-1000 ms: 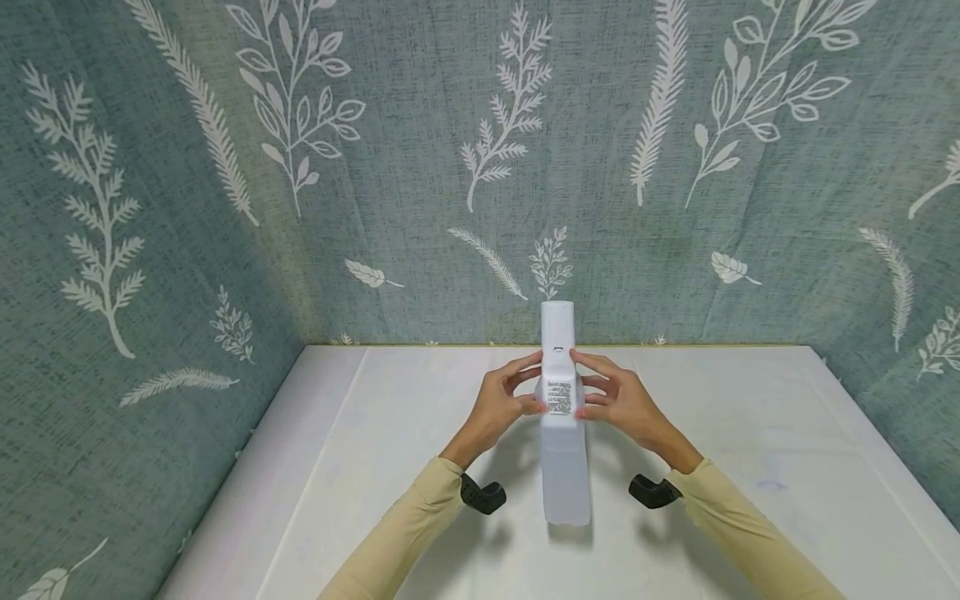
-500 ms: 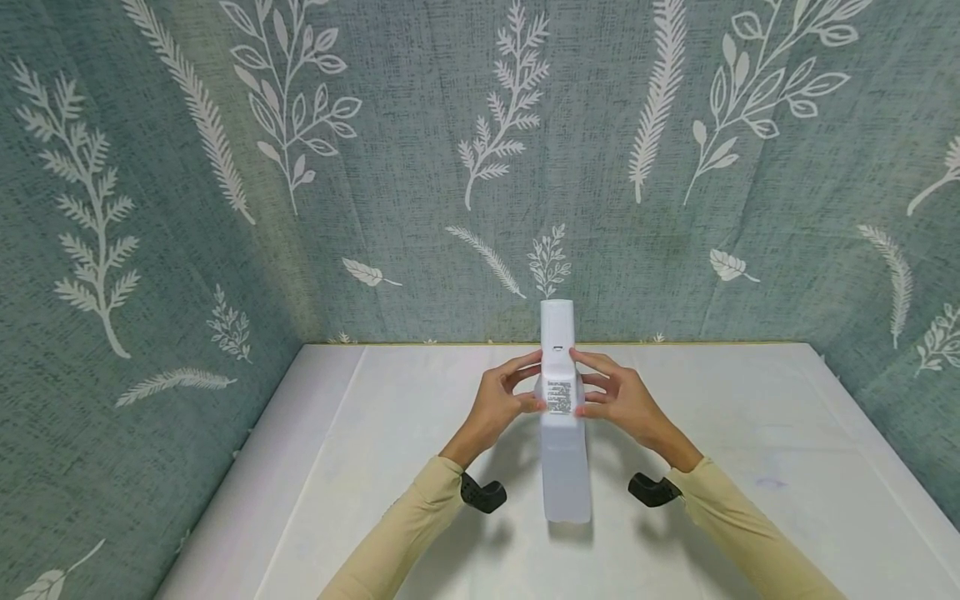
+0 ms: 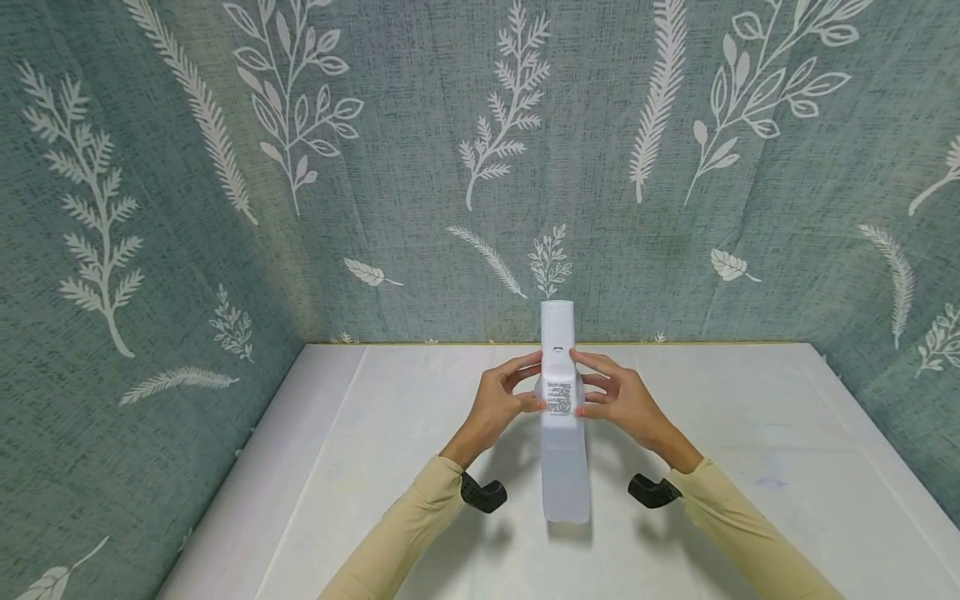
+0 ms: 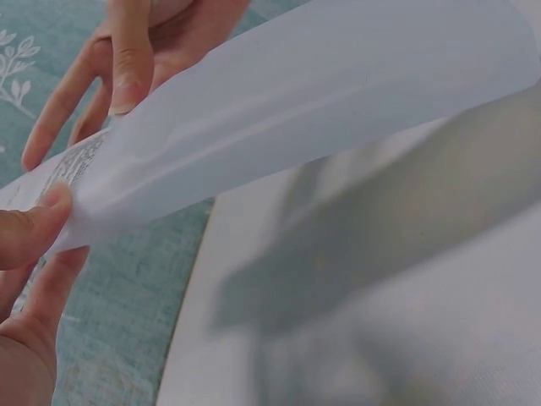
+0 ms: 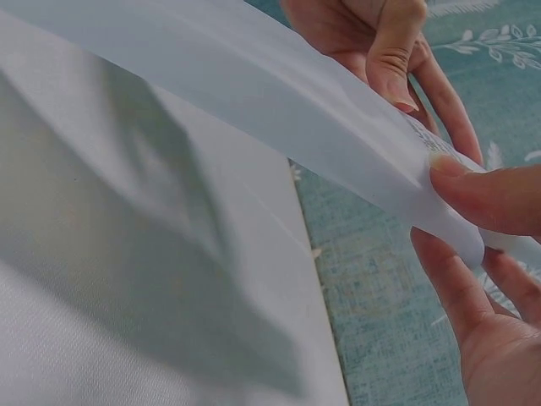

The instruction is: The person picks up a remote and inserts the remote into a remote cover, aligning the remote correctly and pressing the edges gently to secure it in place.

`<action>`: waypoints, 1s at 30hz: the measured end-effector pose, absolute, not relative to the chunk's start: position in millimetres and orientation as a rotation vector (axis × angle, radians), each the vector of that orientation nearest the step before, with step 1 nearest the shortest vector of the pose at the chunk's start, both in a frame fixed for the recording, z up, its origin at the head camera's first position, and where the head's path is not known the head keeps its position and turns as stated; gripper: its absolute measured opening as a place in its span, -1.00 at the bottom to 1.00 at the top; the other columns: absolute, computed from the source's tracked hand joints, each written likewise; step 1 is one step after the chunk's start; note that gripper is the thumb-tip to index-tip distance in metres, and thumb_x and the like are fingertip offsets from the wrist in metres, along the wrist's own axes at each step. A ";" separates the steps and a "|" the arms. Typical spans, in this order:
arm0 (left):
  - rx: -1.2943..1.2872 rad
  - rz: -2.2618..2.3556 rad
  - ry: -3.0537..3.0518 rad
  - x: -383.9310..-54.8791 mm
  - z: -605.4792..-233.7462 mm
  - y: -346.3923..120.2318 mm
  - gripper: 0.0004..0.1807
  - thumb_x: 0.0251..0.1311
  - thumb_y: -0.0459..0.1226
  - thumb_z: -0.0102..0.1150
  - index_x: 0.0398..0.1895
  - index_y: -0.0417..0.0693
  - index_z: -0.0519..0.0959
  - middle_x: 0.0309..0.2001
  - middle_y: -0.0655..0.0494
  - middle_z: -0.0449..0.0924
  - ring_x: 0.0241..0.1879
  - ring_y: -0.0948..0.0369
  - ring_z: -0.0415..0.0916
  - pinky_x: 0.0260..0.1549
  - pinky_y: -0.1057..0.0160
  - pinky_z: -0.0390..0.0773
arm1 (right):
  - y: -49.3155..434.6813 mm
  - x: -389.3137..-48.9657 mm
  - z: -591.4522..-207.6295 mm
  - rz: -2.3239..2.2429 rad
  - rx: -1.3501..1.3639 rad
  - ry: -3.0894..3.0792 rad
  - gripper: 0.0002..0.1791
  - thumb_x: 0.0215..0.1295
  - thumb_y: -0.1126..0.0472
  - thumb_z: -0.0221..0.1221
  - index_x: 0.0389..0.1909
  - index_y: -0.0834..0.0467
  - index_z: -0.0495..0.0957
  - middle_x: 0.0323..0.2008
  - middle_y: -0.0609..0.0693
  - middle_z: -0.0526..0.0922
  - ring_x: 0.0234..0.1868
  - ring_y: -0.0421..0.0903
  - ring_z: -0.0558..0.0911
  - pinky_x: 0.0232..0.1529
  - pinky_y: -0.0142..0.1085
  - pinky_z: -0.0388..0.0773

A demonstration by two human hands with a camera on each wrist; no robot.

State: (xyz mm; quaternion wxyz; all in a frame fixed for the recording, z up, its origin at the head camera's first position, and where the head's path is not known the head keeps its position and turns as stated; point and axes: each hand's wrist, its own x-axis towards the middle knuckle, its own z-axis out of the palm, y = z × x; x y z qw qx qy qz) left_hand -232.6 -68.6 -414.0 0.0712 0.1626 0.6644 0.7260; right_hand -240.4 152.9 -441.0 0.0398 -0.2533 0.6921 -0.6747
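Note:
Both hands hold a long, slim white plastic device (image 3: 557, 433) over the table, one at each side. It has a small port slot near its far end and a label (image 3: 559, 397) of dark print in the middle; a smooth, slightly curved section stretches toward the person. My left hand (image 3: 501, 400) grips the left edge between thumb and fingers. Opposite it, my right hand (image 3: 618, 402) grips the right edge in the same way. In the left wrist view the device's underside shadow falls on the table. The left thumb (image 4: 52, 211) presses beside the label.
A white table (image 3: 390, 467) lies beneath the hands. Behind it and at both sides hangs green-grey cloth (image 3: 420, 167) with white leaf prints. Black wrist-worn pieces (image 3: 483, 494) stick out inward from both pale yellow sleeves (image 3: 401, 533).

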 end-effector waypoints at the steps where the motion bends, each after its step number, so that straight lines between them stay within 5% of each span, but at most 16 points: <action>1: 0.486 2.181 2.001 -232.5 -413.9 -68.7 -0.29 -0.11 -0.73 0.21 0.23 -0.30 0.41 0.25 -0.11 0.39 0.24 -0.02 0.33 0.01 0.18 0.54 | 152.9 -240.4 -440.9 -2.071 -0.777 2.117 -0.14 -0.03 0.55 0.32 0.37 0.28 0.22 0.34 0.21 0.21 0.17 0.20 0.43 0.00 -0.24 0.57; 30: 0.449 2.228 1.998 -229.1 -413.8 -69.3 -0.30 -0.13 -0.76 0.19 0.20 -0.31 0.44 0.20 -0.16 0.43 0.22 -0.02 0.36 0.01 0.18 0.54 | 150.1 -235.8 -439.2 -2.092 -0.825 2.093 -0.16 0.00 0.54 0.31 0.36 0.32 0.22 0.33 0.23 0.21 0.18 0.26 0.42 0.00 -0.21 0.57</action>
